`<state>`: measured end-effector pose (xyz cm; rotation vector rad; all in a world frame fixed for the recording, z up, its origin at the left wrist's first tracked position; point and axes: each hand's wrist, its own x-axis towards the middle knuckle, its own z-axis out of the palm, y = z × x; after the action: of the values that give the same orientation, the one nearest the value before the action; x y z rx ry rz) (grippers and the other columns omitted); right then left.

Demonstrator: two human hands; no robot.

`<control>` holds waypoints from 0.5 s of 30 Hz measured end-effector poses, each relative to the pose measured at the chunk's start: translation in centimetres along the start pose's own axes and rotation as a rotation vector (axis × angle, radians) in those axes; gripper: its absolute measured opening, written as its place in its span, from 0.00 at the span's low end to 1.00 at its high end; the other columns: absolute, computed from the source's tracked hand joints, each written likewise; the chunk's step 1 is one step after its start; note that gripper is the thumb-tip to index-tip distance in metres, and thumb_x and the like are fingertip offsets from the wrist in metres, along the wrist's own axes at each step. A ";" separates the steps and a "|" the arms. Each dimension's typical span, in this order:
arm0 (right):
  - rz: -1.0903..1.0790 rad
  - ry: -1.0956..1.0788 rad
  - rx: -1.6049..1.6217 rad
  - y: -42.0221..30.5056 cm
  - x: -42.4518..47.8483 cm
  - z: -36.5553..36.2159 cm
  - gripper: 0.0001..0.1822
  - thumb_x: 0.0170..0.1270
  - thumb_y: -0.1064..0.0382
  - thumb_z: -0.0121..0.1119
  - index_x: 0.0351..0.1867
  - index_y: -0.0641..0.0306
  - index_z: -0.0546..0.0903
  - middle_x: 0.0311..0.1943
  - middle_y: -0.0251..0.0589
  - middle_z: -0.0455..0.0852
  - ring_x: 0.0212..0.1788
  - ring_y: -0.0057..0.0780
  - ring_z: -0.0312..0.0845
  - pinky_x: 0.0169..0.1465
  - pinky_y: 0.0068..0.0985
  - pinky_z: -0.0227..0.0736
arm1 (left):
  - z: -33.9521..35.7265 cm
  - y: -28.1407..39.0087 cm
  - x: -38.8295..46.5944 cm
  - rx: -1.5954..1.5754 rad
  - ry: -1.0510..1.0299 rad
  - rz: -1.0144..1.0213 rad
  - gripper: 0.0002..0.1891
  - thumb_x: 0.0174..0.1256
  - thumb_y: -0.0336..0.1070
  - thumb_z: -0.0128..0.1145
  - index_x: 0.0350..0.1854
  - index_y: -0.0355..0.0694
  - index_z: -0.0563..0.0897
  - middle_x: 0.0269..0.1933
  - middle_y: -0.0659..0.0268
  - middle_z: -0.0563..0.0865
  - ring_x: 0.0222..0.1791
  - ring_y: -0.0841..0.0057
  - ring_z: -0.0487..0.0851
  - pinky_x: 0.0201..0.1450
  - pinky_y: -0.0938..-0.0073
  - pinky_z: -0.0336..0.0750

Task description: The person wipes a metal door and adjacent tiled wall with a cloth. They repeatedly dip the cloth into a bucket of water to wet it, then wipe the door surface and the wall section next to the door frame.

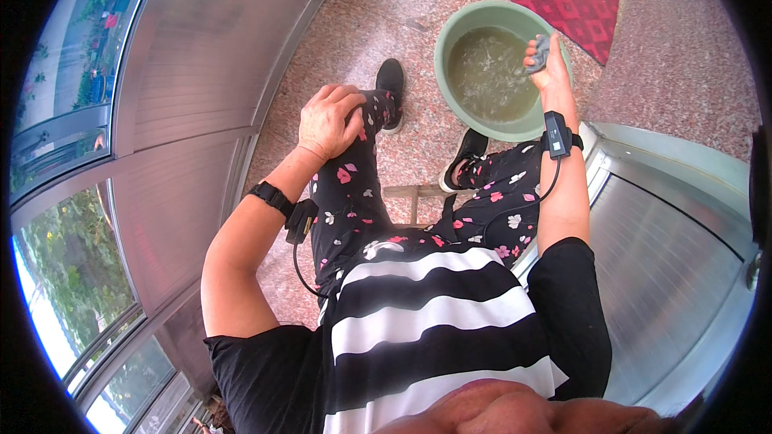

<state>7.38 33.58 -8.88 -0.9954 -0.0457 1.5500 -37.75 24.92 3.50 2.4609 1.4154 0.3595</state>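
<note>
My right hand (550, 66) is closed around a small, crumpled grey cloth (538, 54), held over the right rim of a green plastic basin (445, 88). Murky, brownish water (491, 72) with ripples and bits of foam fills part of that basin, which stands on the floor. On my left knee lies my left hand (330, 119), palm down, with nothing in it. Its fingers bend over the knee of the black floral trousers (347, 193), the thumb apart from them.
Pinkish speckled stone (338, 30) covers the floor. A red patterned mat (570, 0) lies beyond the basin. Metal-panelled walls with windows (205, 42) run along the left. To the right stands a metal-panelled door (663, 265). Part of a wooden stool (416, 193) shows between my legs.
</note>
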 end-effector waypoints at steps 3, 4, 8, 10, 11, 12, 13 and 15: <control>0.013 0.012 0.060 -0.5 0.6 1.3 0.15 0.77 0.52 0.55 0.51 0.60 0.76 0.44 0.45 0.83 0.45 0.42 0.81 0.48 0.43 0.79 | -0.1 -0.3 -0.1 0.028 0.005 -0.003 0.10 0.60 0.37 0.59 0.41 0.43 0.87 0.48 0.65 0.87 0.52 0.62 0.83 0.57 0.63 0.78; 0.012 -0.013 0.095 -1.0 1.0 1.5 0.15 0.77 0.53 0.56 0.54 0.60 0.76 0.48 0.48 0.83 0.51 0.45 0.82 0.54 0.48 0.79 | 0.0 -0.4 0.1 0.035 -0.002 0.000 0.10 0.60 0.37 0.59 0.42 0.43 0.87 0.48 0.65 0.87 0.53 0.61 0.83 0.57 0.63 0.78; -0.252 -0.094 0.047 -2.0 2.5 2.0 0.12 0.73 0.62 0.61 0.54 0.62 0.79 0.52 0.49 0.84 0.58 0.45 0.80 0.58 0.48 0.78 | 0.1 -0.4 0.8 0.018 -0.057 -0.010 0.11 0.62 0.37 0.57 0.44 0.43 0.86 0.53 0.63 0.87 0.56 0.59 0.82 0.60 0.61 0.77; -0.219 -0.147 0.120 -2.8 3.2 2.3 0.13 0.71 0.61 0.64 0.53 0.61 0.80 0.47 0.46 0.86 0.54 0.41 0.83 0.55 0.43 0.79 | -0.5 0.0 1.0 0.030 -0.057 -0.018 0.11 0.62 0.37 0.57 0.44 0.43 0.86 0.53 0.62 0.87 0.56 0.59 0.82 0.61 0.60 0.77; -0.202 -0.178 0.152 -3.3 3.6 2.6 0.14 0.70 0.61 0.66 0.53 0.60 0.81 0.44 0.44 0.87 0.52 0.38 0.84 0.53 0.40 0.80 | -0.3 0.3 1.3 0.028 -0.061 -0.010 0.12 0.61 0.37 0.57 0.45 0.43 0.86 0.53 0.62 0.87 0.56 0.59 0.82 0.60 0.59 0.77; -0.192 -0.024 0.157 -2.0 2.6 6.1 0.17 0.66 0.57 0.70 0.51 0.63 0.82 0.45 0.44 0.88 0.43 0.36 0.85 0.40 0.30 0.79 | -0.5 0.1 0.0 0.030 -0.064 -0.055 0.12 0.60 0.37 0.58 0.45 0.43 0.86 0.53 0.62 0.87 0.56 0.59 0.82 0.60 0.59 0.77; -0.192 -0.093 0.209 -1.9 2.3 6.6 0.16 0.66 0.58 0.71 0.50 0.62 0.82 0.43 0.42 0.88 0.38 0.33 0.82 0.37 0.27 0.74 | -0.8 0.1 -0.3 0.036 -0.066 -0.077 0.13 0.59 0.37 0.58 0.45 0.43 0.86 0.53 0.62 0.87 0.56 0.59 0.82 0.60 0.59 0.78; -0.143 -0.187 0.340 -2.2 3.2 5.9 0.18 0.67 0.62 0.67 0.54 0.67 0.79 0.50 0.47 0.84 0.44 0.36 0.81 0.40 0.28 0.76 | -1.1 0.6 0.1 0.023 -0.079 -0.096 0.14 0.57 0.38 0.58 0.45 0.42 0.86 0.52 0.62 0.87 0.56 0.58 0.82 0.59 0.58 0.78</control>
<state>5.92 39.79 -5.73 -0.5668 0.0159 1.4552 -37.58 24.87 4.79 2.3866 1.5057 0.2248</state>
